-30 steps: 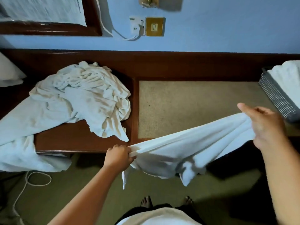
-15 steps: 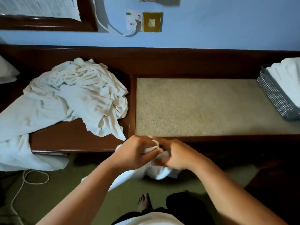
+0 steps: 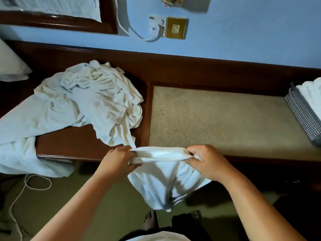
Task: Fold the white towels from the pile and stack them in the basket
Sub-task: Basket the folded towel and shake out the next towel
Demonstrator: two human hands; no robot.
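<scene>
Blue wall (image 3: pixel 243 32) up top, and a dark wooden worktop (image 3: pixel 78 141) runs along under it, with a speckled beige pad (image 3: pixel 217 119) set into its right half.

The white towel (image 3: pixel 165 180) you're working on is in the air just off the worktop's front edge, over the green floor (image 3: pixel 112 214). Its top edge is pulled into a short band between your hands. Your left grip (image 3: pixel 119 160) is clenched round the left end of that edge. Your right grip (image 3: pixel 208 162) pinches the right end between thumb and fingers. The rest of the cloth droops in a bunch below.

Up and to the left, the pile of crumpled white towels (image 3: pixel 97 101) sits on the wooden part. One tail comes down right by your left grip, can't tell if they touch. Another part spills over the left front edge.

Way over at the right edge, the grey mesh basket (image 3: pixel 305 117) sits at the end of the pad with folded towels (image 3: pixel 311 94) in it, well apart from your hands.

On the wall there's a white socket (image 3: pixel 157 26) with a brass switch plate (image 3: pixel 175 28) touching it. A white cable (image 3: pixel 34 186) loops on the floor, lower left.
</scene>
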